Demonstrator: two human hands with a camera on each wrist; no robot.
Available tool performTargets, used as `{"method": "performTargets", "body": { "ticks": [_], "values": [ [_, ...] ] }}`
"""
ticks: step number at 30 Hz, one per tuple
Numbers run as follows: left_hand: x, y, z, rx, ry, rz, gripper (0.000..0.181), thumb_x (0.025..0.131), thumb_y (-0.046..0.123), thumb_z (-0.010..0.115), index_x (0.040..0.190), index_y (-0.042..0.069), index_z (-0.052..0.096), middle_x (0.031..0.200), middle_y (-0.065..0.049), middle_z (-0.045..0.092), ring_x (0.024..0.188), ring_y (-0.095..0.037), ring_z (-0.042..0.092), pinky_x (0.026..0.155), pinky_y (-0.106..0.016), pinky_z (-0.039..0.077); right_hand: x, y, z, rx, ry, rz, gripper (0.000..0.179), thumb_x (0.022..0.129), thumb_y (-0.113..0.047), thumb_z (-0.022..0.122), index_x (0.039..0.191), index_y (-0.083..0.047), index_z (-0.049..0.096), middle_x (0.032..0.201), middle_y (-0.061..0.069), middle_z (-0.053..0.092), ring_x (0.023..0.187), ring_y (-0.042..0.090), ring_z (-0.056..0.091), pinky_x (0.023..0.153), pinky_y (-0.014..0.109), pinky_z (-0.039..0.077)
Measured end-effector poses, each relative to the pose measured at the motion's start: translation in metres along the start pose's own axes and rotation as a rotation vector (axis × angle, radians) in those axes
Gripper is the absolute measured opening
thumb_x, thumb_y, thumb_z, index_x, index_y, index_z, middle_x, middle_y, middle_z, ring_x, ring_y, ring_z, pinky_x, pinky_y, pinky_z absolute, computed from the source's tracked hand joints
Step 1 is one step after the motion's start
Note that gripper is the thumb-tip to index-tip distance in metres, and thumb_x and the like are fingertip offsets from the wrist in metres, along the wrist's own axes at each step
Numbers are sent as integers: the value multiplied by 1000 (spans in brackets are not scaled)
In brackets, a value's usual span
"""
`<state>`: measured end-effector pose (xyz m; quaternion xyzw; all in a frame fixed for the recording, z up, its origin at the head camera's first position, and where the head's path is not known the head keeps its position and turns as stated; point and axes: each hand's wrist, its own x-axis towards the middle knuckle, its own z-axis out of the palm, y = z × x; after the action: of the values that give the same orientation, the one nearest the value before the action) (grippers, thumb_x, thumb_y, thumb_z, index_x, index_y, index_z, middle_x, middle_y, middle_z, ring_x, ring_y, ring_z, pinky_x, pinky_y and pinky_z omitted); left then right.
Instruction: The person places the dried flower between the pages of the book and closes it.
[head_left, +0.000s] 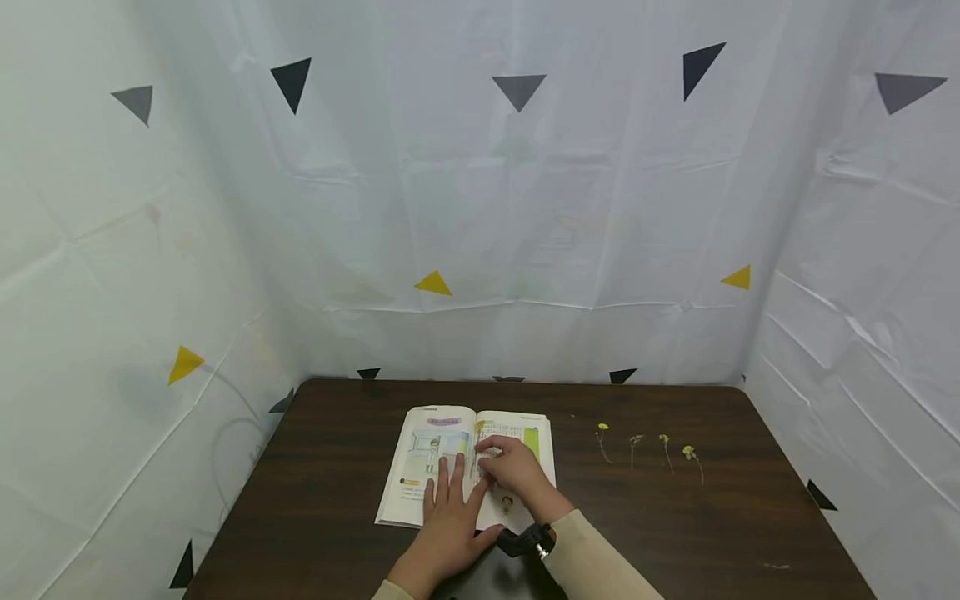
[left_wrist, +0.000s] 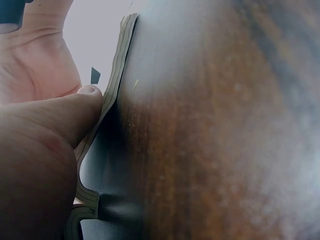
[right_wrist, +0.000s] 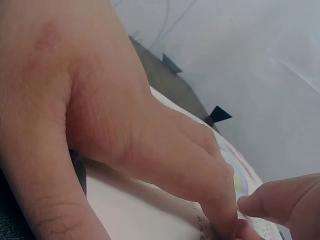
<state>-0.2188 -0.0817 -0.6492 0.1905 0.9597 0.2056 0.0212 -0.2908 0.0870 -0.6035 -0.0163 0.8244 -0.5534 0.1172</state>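
Nearest comes the left hand [head_left: 452, 521], its fingers spread over the lower part of the open book [head_left: 427, 454], reaching from the left page toward the gutter, with the thumb angled out by the bottom edge. A black wrist device [head_left: 525, 542] sits on the other arm. Just beyond, the right hand [head_left: 521, 471] is over the right page beside the gutter, its fingers bent; I cannot tell whether they pinch anything.

The book lies on the bench [head_left: 630, 517], beneath both hands. It looks like a soft paperback: probably light, flexible through the middle, with thin leaves that could crease or tear under a rough pull. A single page should lift most safely from its outer corner; the whole book is better taken by both side edges, as the halves may flop.

Farther right, well apart from the fingers, four flower sprigs [head_left: 666, 446] look brittle and almost weightless; a gentle stem pinch would suit them. Behind hangs a pale sheet [head_left: 517, 200].
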Motion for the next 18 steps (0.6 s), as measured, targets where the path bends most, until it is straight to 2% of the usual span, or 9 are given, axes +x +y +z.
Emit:
{"method": "performTargets", "body": {
  "ticks": [4,7,12,18],
  "values": [
    [1,0,1,-3,-7,1,82,100,69,64,167,23,46,183,-24,2,169,-53,-4,126,-79,14,-1,2,0,-45,2,-24,25,101,-13,71,123,-8,79,78,6,76,58,12,57,53,28,44],
    [2,-2,3,14,-10,3,82,101,70,63,166,24,46,183,-24,2,169,-53,-4,126,-79,14,0,4,0,-49,-2,-13,24,102,-15,70,123,-11,80,77,4,75,58,13,56,54,29,45],
    [1,-2,3,16,-8,3,83,101,72,61,167,25,45,184,-23,1,169,-53,-5,126,-79,14,1,7,0,-19,-12,-1,25,103,-15,69,125,-12,80,75,1,74,61,14,59,55,29,46],
    [-1,1,0,-4,1,4,82,101,70,62,167,23,46,183,-24,1,169,-53,-5,126,-79,14,-2,8,-3,30,-32,-13,28,102,-13,70,128,-11,79,87,6,77,71,17,67,62,30,51]
  ]
}}
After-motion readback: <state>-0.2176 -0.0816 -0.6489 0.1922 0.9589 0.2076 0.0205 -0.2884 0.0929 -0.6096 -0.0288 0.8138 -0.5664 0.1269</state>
